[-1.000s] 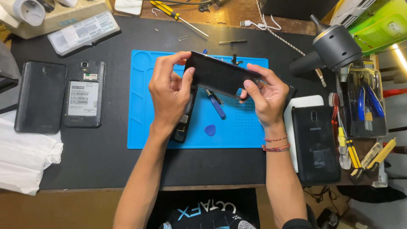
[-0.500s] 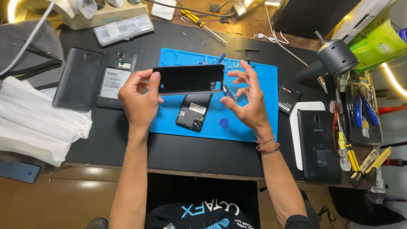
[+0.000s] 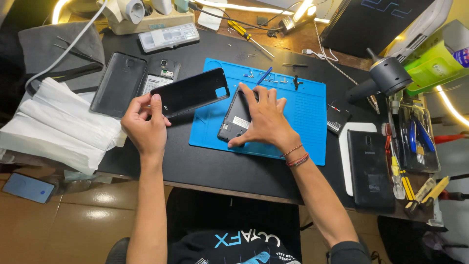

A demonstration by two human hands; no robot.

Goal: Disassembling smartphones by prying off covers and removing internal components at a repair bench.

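My left hand [image 3: 144,124] grips a dark phone back cover [image 3: 193,91] by its lower left end and holds it above the left edge of the blue work mat [image 3: 303,117]. My right hand [image 3: 261,120] lies flat on an opened phone body [image 3: 234,121] that rests on the mat, fingers spread over its right side. A blue pen-like tool [image 3: 264,76] lies on the mat just beyond my right fingers.
An opened phone [image 3: 157,78] and a back cover [image 3: 117,90] lie at the left, beside folded white cloths [image 3: 58,127]. A black phone [image 3: 369,168] lies on a white pad at the right, near a tool tray [image 3: 415,142], a hot-air tool [image 3: 383,78] and a battery [image 3: 337,118].
My left hand has carried the back cover off to the left. My right hand has let go of the cover and come down onto the phone body on the mat.
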